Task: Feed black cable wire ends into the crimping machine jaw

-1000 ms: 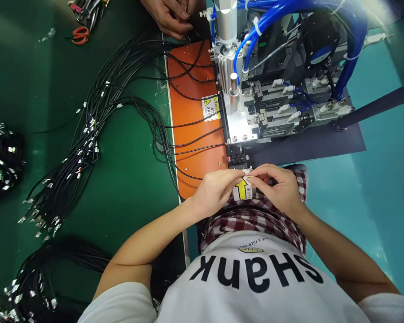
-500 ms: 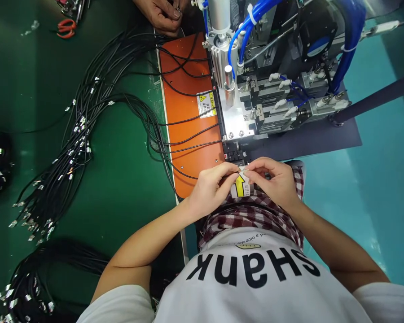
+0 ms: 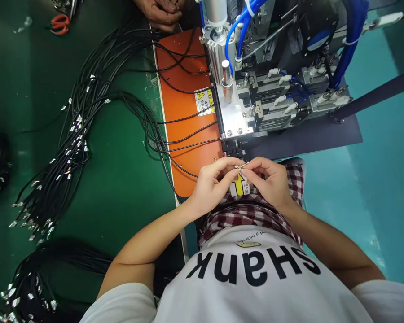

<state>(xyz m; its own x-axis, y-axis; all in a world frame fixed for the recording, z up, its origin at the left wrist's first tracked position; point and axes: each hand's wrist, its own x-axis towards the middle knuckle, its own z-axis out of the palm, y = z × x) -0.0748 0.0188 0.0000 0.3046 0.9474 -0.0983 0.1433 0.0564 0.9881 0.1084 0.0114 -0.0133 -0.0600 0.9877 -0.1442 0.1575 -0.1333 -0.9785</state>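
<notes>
My left hand (image 3: 208,184) is closed in a pinch on the thin, light-coloured wire ends (image 3: 241,166) of a cable. From the other side, my right hand (image 3: 271,181) pinches the same wires, its fingertips close to the left ones. A black cable (image 3: 186,170) runs over the orange plate (image 3: 185,181) and disappears under my left hand. Just below the fingertips is a white label with a yellow arrow (image 3: 239,186). Fingers partly cover the wires, so their exact number cannot be told.
A machine with a metal block (image 3: 235,119) and blue air hoses (image 3: 348,54) stands ahead, several black cables entering its edge. Bundled cables (image 3: 77,134) with shiny connectors lie on the green table (image 3: 121,197). Red-handled pliers (image 3: 59,24) and another person's hands (image 3: 161,13) are at the far side.
My fingertips have come closer together, and crossing wire ends now show between them. The other person's hands have shifted slightly. The whole view has moved a little.
</notes>
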